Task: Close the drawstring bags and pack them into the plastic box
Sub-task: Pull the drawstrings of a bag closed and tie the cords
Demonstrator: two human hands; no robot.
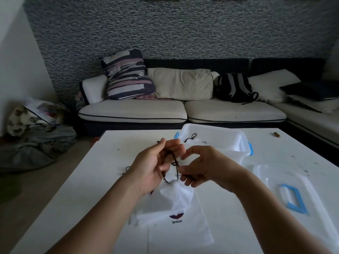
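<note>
A white drawstring bag (173, 196) with a "broun" logo hangs gathered at its mouth just above the white table (95, 180). My left hand (152, 167) holds the bag's dark cord (174, 163), which runs between its fingers. My right hand (203, 166) pinches the cord close to the bag's puckered mouth. Under the held bag lie flat white bags (185, 233). The clear plastic box (227, 142) with blue latches stands behind my hands; a closed white bag (195, 142) with a dark cord lies inside it.
The box's clear lid (275, 180) with a blue handle lies on the table at the right. A small brown cylinder (277, 134) sits near the far right edge. A loose dark cord end (126, 170) lies left of my hand. A sofa (183, 109) stands beyond the table.
</note>
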